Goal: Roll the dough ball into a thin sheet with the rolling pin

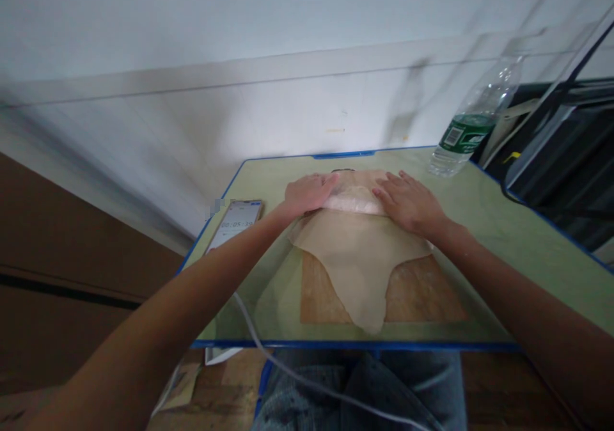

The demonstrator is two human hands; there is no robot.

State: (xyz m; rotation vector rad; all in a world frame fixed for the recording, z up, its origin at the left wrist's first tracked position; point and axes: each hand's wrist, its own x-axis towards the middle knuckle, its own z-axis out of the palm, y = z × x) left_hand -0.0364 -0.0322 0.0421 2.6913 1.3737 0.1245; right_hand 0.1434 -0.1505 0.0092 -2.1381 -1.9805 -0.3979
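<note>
A thin, pale sheet of dough (357,252) lies over a wooden board (426,290), with a long flap hanging toward me past the board's front edge. Its far part forms a thick white roll (357,202); whether something is inside cannot be seen. My left hand (311,194) lies on the roll's left end, fingers stretched and thumb pointing inward. On the right end rests my right hand (410,202), palm down with the fingers spread forward. Both hands touch the dough from above, without wrapping round it.
The small green table (518,277) has a blue rim and stands against a white wall. A phone showing a timer (238,217) lies at the left. A clear water bottle (467,130) stands at the back right. A white cable (297,375) crosses the front edge over my legs.
</note>
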